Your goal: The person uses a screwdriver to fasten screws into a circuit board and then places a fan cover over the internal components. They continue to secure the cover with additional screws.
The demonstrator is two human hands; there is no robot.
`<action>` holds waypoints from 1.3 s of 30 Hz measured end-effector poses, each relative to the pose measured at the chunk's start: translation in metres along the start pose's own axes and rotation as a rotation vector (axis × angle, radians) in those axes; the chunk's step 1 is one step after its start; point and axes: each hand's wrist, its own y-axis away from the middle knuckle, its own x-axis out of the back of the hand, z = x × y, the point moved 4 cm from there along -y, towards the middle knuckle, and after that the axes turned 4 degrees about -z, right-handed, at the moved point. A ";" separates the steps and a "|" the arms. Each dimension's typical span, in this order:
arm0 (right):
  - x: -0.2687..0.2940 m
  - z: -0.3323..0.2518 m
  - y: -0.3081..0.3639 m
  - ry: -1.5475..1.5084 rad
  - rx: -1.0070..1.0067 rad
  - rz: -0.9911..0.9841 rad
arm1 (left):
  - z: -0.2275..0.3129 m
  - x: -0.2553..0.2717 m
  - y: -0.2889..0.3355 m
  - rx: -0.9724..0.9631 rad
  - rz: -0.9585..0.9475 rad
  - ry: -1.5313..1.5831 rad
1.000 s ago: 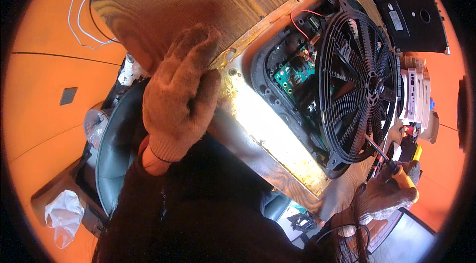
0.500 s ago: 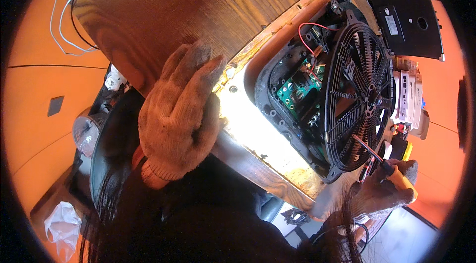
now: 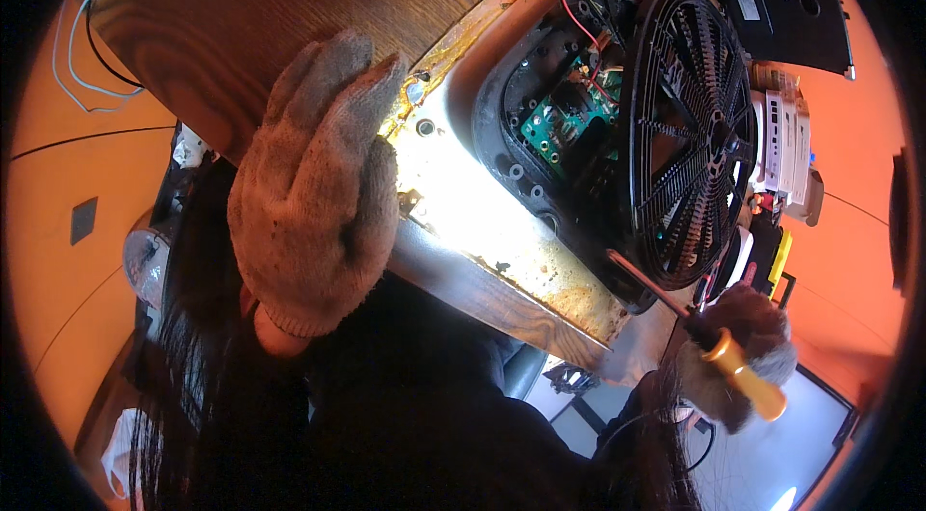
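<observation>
A gloved right hand (image 3: 750, 342) holds a screwdriver (image 3: 743, 376), fingers curled around it, the fan (image 3: 717, 140) just beyond them; the left hand (image 3: 309, 193), also gloved, extends straight fingers, loosely together, beside a panel (image 3: 482, 212).

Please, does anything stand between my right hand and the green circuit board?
Yes: in this view, the round black fan stands between the right hand, which holds a screwdriver, and the green circuit board. The board's left part is visible.
</observation>
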 end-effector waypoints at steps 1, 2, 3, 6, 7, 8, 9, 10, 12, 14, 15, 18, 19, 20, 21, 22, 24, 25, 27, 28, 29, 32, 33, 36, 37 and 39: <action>-0.006 -0.003 -0.004 0.047 0.011 -0.111 | 0.000 0.000 0.000 -0.001 0.001 0.004; -0.012 -0.007 -0.010 0.078 0.084 -0.264 | -0.001 0.000 0.000 0.002 -0.003 0.005; -0.013 -0.008 -0.016 0.090 0.115 -0.334 | -0.001 0.000 0.000 0.001 -0.008 0.004; -0.011 -0.005 -0.030 0.158 0.209 -0.727 | -0.002 0.000 0.001 0.003 -0.020 -0.017; -0.010 -0.003 -0.029 0.184 0.192 -0.799 | -0.004 0.000 0.001 -0.004 -0.013 -0.027; -0.008 -0.001 -0.027 0.167 0.211 -0.772 | -0.005 0.000 0.001 -0.011 -0.007 -0.038; -0.008 0.002 -0.024 0.166 0.171 -0.764 | -0.005 0.000 0.001 -0.016 -0.001 -0.027; -0.009 0.004 -0.017 0.123 0.166 -0.658 | -0.006 -0.001 0.001 -0.023 0.004 -0.016; -0.008 0.006 -0.013 0.077 0.151 -0.540 | -0.006 -0.001 0.001 -0.020 0.013 -0.015; -0.011 0.006 -0.015 0.112 0.153 -0.611 | -0.004 -0.001 0.002 -0.013 0.026 -0.037; -0.013 0.006 -0.019 0.150 0.167 -0.695 | -0.004 -0.001 0.001 0.000 0.028 -0.029; -0.011 0.005 -0.034 0.227 0.232 -1.043 | -0.002 -0.001 -0.001 0.016 0.032 -0.027; -0.011 0.004 -0.035 0.138 0.225 -1.026 | 0.000 0.000 -0.001 0.029 0.024 -0.043; -0.008 0.005 -0.033 0.022 0.137 -0.919 | 0.000 0.000 -0.001 0.053 0.014 -0.057; -0.003 0.005 -0.031 0.043 0.158 -0.773 | 0.002 0.000 -0.002 0.045 0.012 -0.066; -0.001 0.004 -0.015 0.042 0.107 -0.543 | 0.003 0.001 -0.003 0.047 0.009 -0.073; 0.011 0.012 0.006 -0.026 0.054 -0.269 | 0.005 0.001 -0.004 0.063 -0.005 -0.068; 0.020 0.018 0.016 -0.088 -0.018 -0.090 | 0.006 0.002 -0.005 0.077 -0.013 -0.056; 0.033 0.033 0.028 -0.293 -0.126 0.121 | 0.008 0.002 -0.005 0.100 -0.028 -0.060; 0.038 0.036 0.031 -0.311 -0.114 0.175 | 0.008 0.003 -0.005 0.107 -0.036 -0.075; 0.039 0.041 0.034 -0.311 -0.150 0.195 | 0.009 0.003 -0.005 0.112 -0.045 -0.089; 0.051 0.056 0.043 -0.379 -0.287 0.536 | 0.009 0.001 -0.002 0.174 -0.048 -0.035; 0.056 0.060 0.049 -0.404 -0.319 0.731 | 0.008 0.000 -0.001 0.181 -0.065 -0.048; 0.066 0.074 0.060 -0.528 -0.355 0.843 | 0.004 -0.003 0.002 0.321 -0.027 -0.028; 0.068 0.079 0.057 -0.685 -0.312 0.706 | 0.007 -0.003 0.004 0.300 -0.009 -0.074; 0.072 0.088 0.057 -0.638 -0.330 0.501 | 0.009 -0.006 0.002 0.271 -0.025 -0.063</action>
